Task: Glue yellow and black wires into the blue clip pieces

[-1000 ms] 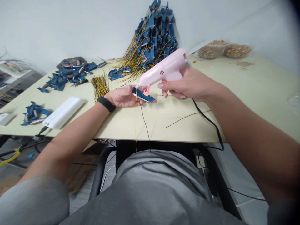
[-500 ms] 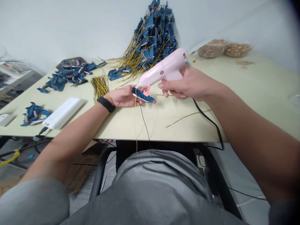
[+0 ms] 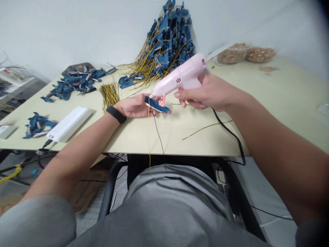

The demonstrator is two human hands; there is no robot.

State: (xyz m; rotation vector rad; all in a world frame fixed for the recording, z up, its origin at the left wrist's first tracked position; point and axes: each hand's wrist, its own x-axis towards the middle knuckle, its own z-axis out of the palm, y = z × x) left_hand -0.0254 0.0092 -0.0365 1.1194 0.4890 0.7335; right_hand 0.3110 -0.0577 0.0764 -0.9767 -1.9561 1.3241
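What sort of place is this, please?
Probably an assembly workshop: the right hand grips a pale pink plastic glue gun, and a tall heap of blue pieces with yellow wires rests on the pale yellowish table.

A small handicraft or assembly workshop, by the look of its bench, a broad pale yellow-green top (image 3: 277,113).
Repeated parts show it: a tall heap of blue pieces with yellow and black wires (image 3: 171,37) at upper centre, a pile of loose blue pieces (image 3: 77,80) at upper left, and a bundle of thin yellow-and-black wires (image 3: 109,94) left of centre. A corded pale pink plastic glue gun (image 3: 180,77) is at centre.
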